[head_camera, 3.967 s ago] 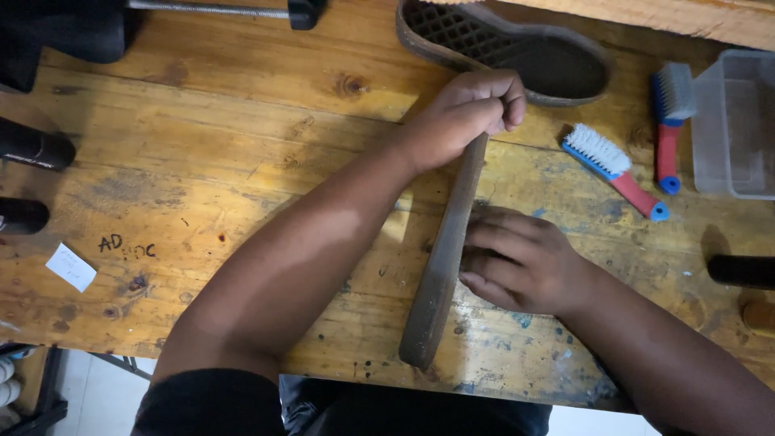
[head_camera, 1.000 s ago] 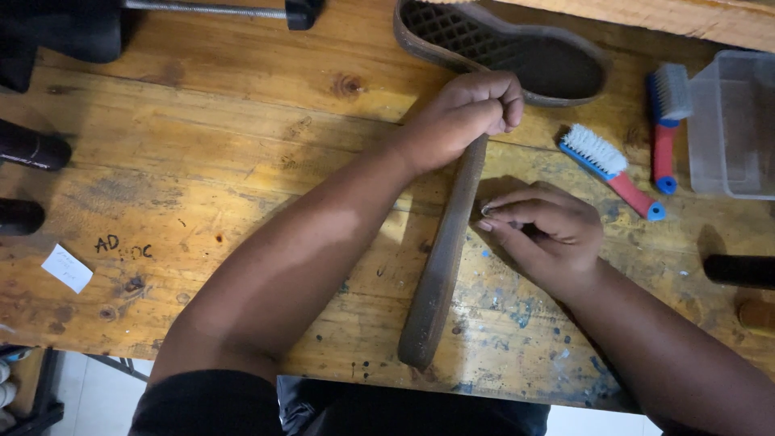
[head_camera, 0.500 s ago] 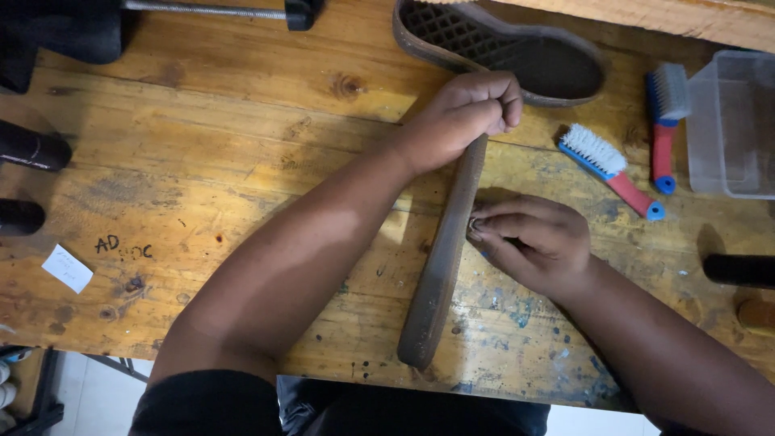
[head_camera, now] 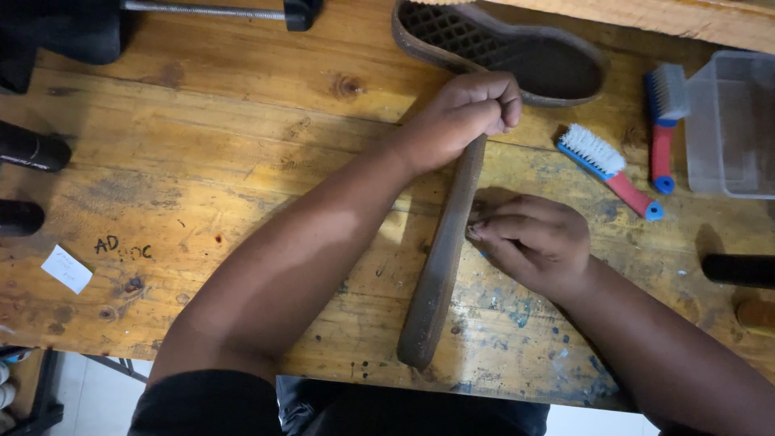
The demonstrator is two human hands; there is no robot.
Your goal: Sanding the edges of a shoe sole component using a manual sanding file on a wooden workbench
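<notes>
The shoe sole (head_camera: 440,266) stands on edge on the wooden table (head_camera: 202,186), the right hand (head_camera: 529,242) pinching its side with curled fingertips, the left hand (head_camera: 464,117) fisted around its far end, near another sole (head_camera: 517,56).

Bare forearms, black short sleeves, dark trousers

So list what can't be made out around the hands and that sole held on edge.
Head view only:
- Top end of the sole on edge: hidden inside the left hand.
- Whatever the right hand pinches against it: covered by its fingers.
- Flat shoe sole and clear plastic tub: cut off by the frame edges.
</notes>
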